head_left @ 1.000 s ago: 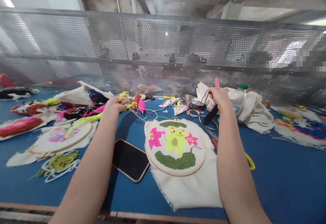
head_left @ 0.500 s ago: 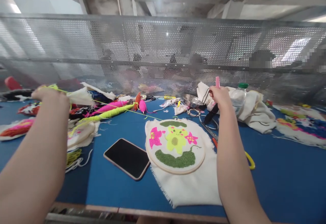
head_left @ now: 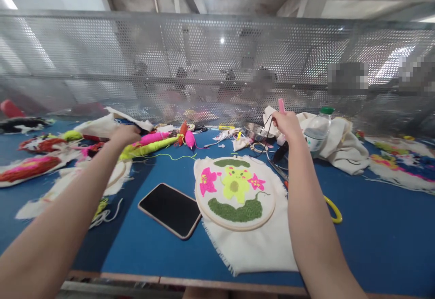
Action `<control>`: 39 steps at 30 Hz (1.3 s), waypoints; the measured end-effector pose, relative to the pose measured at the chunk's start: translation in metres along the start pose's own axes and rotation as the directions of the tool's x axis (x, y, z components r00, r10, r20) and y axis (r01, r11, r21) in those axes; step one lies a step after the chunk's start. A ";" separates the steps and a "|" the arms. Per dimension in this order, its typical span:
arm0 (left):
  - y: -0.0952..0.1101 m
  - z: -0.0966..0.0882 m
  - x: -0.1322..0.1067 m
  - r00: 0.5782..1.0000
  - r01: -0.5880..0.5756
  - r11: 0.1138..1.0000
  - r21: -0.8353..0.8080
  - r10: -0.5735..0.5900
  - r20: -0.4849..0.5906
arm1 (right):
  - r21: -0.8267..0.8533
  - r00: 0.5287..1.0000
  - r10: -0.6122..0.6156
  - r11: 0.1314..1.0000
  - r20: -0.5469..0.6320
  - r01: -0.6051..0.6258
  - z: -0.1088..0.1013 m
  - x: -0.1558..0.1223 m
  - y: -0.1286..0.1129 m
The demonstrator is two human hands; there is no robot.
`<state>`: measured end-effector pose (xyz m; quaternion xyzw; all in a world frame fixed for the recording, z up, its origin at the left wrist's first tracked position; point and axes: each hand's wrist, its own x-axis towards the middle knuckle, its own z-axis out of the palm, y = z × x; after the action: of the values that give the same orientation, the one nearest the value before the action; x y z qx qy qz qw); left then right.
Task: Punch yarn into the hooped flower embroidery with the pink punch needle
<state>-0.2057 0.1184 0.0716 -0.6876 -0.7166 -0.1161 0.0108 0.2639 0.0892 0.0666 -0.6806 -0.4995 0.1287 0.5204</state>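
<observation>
My left hand [head_left: 125, 135] reaches into the pile of yarn and cloth on the left, beside the neon yellow yarn [head_left: 154, 147] and a folded white cloth [head_left: 98, 124]. Its fingertips are hidden from me. In my closed right hand [head_left: 288, 124] is a pink pen-shaped tool [head_left: 281, 106], raised in front of the clear bottle; a dark strand loops down beside the fingers. Between my arms lies a round embroidery hoop [head_left: 234, 230] on white fabric, with pink and yellow flowers and green patches. A dark green thread end trails on its surface.
A phone [head_left: 170, 210] lies left of the hoop. Scissors [head_left: 280, 172], a metal bowl [head_left: 254, 131] and a green-capped bottle [head_left: 316, 131] stand or lie on the right. More stitched pieces [head_left: 404, 163] are at far right. A perforated metal screen [head_left: 210, 63] closes off the back.
My left hand has moved right and down into the yarn pile; the yellow strand once stretched from it to the hoop now lies slack on the table. My right hand has shifted slightly left.
</observation>
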 end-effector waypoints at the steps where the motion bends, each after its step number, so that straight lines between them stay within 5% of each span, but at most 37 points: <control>1: 0.016 0.007 0.003 0.999 -0.017 1.000 0.013 0.017 0.040 | -0.006 1.000 -0.003 1.000 0.001 0.003 0.000 0.000 0.000; 3: 0.050 0.023 0.007 0.973 -0.143 0.989 -0.021 0.145 0.178 | -0.016 1.000 -0.006 1.000 0.005 0.006 0.001 -0.001 0.000; 6: 0.092 0.047 0.009 0.834 -0.300 0.947 -0.114 0.318 0.451 | -0.028 1.000 -0.007 1.000 0.009 0.007 0.000 -0.001 0.000; 9: 0.112 0.069 0.010 0.738 -0.356 0.923 -0.149 0.375 0.561 | -0.036 1.000 -0.013 0.999 0.011 0.013 0.001 0.000 0.001; 15: 0.104 0.091 0.017 0.710 -0.402 0.888 -0.223 0.456 0.537 | -0.060 0.999 -0.035 0.998 0.033 0.037 0.003 -0.002 -0.002; 21: 0.096 0.086 0.016 0.667 -0.366 0.864 -0.347 0.503 0.550 | -0.096 0.998 -0.051 0.994 0.046 0.055 0.004 -0.009 -0.009; 25: 0.094 0.067 0.011 0.697 -0.299 0.845 -0.444 0.511 0.503 | -0.103 0.997 -0.065 0.992 0.051 0.070 0.006 -0.011 -0.012; 32: 0.077 0.045 0.007 0.860 -0.200 0.752 -0.629 0.442 0.254 | -0.089 0.994 -0.095 0.991 0.053 0.100 0.009 -0.011 -0.013; 39: 0.048 0.037 0.009 0.968 -0.102 0.363 -0.926 0.251 -0.008 | -0.063 0.989 -0.104 0.992 0.101 0.111 0.011 -0.011 -0.014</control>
<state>-0.1534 0.1354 0.0445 -0.6566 -0.4523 -0.4452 -0.4076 0.2435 0.0855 0.0703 -0.6630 -0.5645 0.1161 0.4778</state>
